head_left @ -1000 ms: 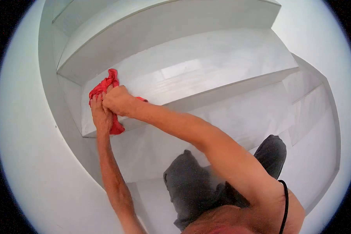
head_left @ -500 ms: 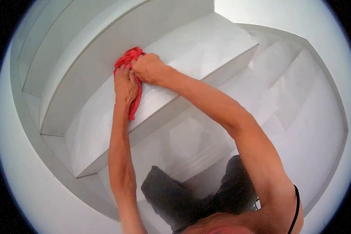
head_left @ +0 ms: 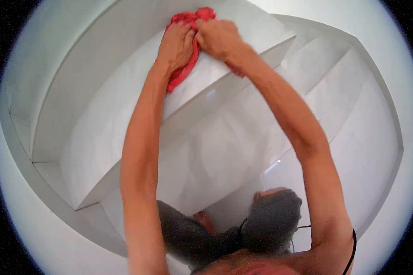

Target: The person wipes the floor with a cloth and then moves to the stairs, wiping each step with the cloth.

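A bunched red cloth (head_left: 184,76) lies on the pale stair tread (head_left: 110,110), against the foot of the riser behind it. My left hand (head_left: 175,45) presses on the cloth's left part, its fingers curled over the fabric. Beside it, my right hand (head_left: 219,38) is closed on the cloth's right part, with red fabric showing past the knuckles. One strip of the cloth trails down from between the hands toward the tread's front edge. Both fingertips are partly buried in the folds.
Curved riser (head_left: 73,68) rises behind the tread. More steps (head_left: 328,64) descend on the right, bordered by a grey skirting (head_left: 397,110) and white wall. My knees in dark grey trousers (head_left: 273,220) are at the bottom, on a lower step.
Both hands have slid the red cloth along the tread, away from me and to the right. The view has shifted a little, and my knees have moved.
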The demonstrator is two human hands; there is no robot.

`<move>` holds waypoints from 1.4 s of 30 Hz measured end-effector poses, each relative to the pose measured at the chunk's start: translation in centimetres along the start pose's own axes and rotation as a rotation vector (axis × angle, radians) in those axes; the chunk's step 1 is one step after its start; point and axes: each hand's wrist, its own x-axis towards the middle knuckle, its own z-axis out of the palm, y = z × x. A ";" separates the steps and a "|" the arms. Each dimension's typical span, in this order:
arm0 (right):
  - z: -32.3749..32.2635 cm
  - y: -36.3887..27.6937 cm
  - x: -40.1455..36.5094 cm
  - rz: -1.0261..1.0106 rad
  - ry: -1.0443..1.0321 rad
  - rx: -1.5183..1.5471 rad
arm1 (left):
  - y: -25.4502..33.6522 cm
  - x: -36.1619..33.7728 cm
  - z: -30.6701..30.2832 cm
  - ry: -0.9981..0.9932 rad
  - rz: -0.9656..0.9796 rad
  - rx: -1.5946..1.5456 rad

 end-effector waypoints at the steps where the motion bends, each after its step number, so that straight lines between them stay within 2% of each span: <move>1: 0.0 -0.1 -0.1 0.006 -0.016 -0.016 | -0.2 0.1 -0.2 -0.026 0.008 -0.014; 4: -0.2 -0.2 -0.1 0.035 -0.022 -0.031 | -3.1 1.2 1.3 -0.031 0.084 -0.049; 8: 0.1 0.2 -0.4 0.027 0.005 -0.075 | -2.8 0.7 1.9 0.086 0.165 -0.073; 9: -0.4 0.0 -0.1 0.065 -0.065 -0.106 | -2.2 0.9 1.0 0.036 0.133 -0.091; 12: -0.7 0.2 0.1 0.000 0.036 -0.050 | -0.9 1.6 -2.4 -0.112 0.127 -0.208; 16: -0.7 -0.5 -0.2 0.047 -0.012 -0.126 | -1.3 0.6 -1.6 -0.042 0.094 -0.101; 18: -1.3 -0.8 -1.0 -0.046 -0.128 -0.203 | -0.9 0.0 -1.6 -0.063 0.096 -0.114; 20: 0.2 -0.8 -1.6 0.012 0.033 -0.104 | -1.3 -0.7 -1.1 -0.052 0.131 -0.117; 21: 0.8 -1.0 -1.9 0.041 0.115 -0.054 | -1.0 -0.9 -1.5 -0.106 0.086 -0.110; 24: 0.9 -1.2 -2.1 0.071 0.113 -0.035 | -1.0 -0.2 -1.8 -0.046 0.172 -0.143; 25: 3.5 -2.6 -1.8 0.075 0.130 -0.009 | -3.3 -1.5 -1.6 -0.078 0.132 -0.157; 27: 4.3 -2.9 -1.4 0.124 0.135 -0.003 | -4.1 -1.1 -1.1 -0.125 0.111 -0.160; 31: 3.5 -3.3 -1.7 0.214 0.090 -0.023 | -2.3 -0.2 -1.1 -0.179 0.074 -0.157; 34: 4.1 -3.2 -1.2 0.233 0.060 -0.044 | -2.5 0.6 -1.1 -0.144 0.090 -0.148; 38: 3.8 -2.8 -3.5 0.258 0.023 -0.009 | -0.8 -0.2 -0.6 -0.250 0.054 -0.145; 42: 4.7 -0.9 -5.9 0.228 -0.059 0.038 | 0.6 -1.5 2.4 -0.342 -0.024 -0.165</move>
